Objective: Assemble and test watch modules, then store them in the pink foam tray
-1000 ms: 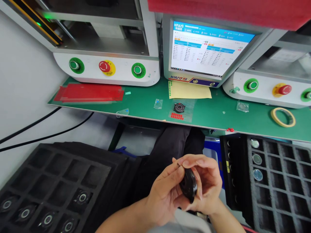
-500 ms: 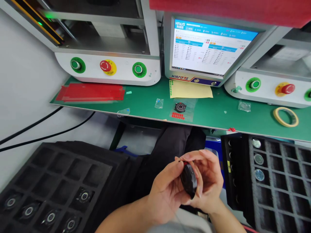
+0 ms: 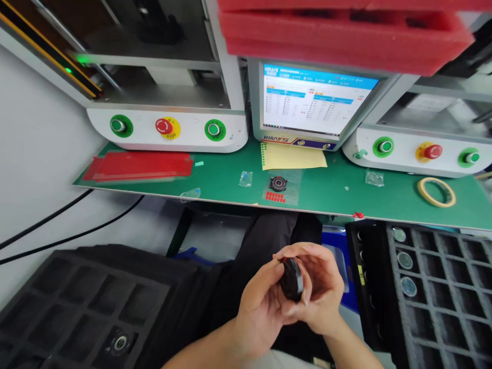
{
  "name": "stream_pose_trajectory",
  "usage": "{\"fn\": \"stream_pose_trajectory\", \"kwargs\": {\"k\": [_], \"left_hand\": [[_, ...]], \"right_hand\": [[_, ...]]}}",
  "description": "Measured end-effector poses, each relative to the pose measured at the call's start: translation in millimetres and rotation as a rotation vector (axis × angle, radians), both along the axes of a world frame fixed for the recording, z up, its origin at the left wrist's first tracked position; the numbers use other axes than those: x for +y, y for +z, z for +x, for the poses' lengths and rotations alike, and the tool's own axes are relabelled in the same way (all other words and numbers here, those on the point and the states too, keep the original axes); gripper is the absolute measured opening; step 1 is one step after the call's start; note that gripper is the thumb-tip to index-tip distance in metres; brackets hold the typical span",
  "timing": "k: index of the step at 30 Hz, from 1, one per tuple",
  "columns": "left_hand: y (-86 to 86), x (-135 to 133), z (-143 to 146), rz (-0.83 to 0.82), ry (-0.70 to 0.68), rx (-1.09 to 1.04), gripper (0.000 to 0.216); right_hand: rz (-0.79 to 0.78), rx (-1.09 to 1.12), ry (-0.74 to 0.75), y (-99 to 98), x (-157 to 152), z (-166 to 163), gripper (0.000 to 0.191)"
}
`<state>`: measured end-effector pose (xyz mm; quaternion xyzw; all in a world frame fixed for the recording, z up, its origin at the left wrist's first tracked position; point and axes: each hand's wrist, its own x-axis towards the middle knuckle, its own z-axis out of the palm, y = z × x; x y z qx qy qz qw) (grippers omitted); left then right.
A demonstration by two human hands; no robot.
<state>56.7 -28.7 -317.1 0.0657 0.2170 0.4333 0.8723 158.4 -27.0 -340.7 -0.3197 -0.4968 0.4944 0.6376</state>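
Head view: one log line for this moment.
left hand: holds black round part | right hand: also grips it | where: over lap, in front of green bench

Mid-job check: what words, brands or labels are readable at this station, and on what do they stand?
"HIRAYS": on the monitor's lower bezel.
"STOP": on the yellow ring around the red emergency button of the machine on the left.
Too small to read: the tables and header on the screen.
No readable marking: the black round part held between the left hand and the right hand.
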Motion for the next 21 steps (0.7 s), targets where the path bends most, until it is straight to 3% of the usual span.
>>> {"fn": "stream_pose_trajectory", "kwargs": {"k": [3,5,7,9,11,14,21], "left_hand": [[-10.5,27.9,0.4,0.169,-0.147,0.244,0.042],[-19.4,57.6,-0.8,0.474,-0.161,0.697,0.043],[-28.7,92.6,-4.0,0.806,-0.051,1.219,0.036],[-37.7,127.3,-8.9,0.958,0.073,1.503,0.032],[-45.8,156.0,-13.8,1.0,0.098,1.592,0.035],[-55.0,182.9,-19.2,1.055,0.063,1.653,0.044],[-64.3,199.3,-30.5,1.124,0.031,1.604,0.032]], "right_hand": [[-0.07,-0.073,-0.155,-4.8,24.3,10.2,0.048],[-0.111,-0.201,-0.362,-14.9,56.4,25.5,0.042],[-0.115,-0.382,-0.576,-28.5,97.7,44.7,0.043],[-0.111,-0.486,-0.646,-41.8,139.2,63.0,0.046],[-0.103,-0.555,-0.634,-52.6,171.8,76.9,0.046],[-0.098,-0.632,-0.567,-64.0,196.8,88.1,0.046],[-0.157,-0.654,-0.468,-74.7,201.8,92.5,0.049]]}}
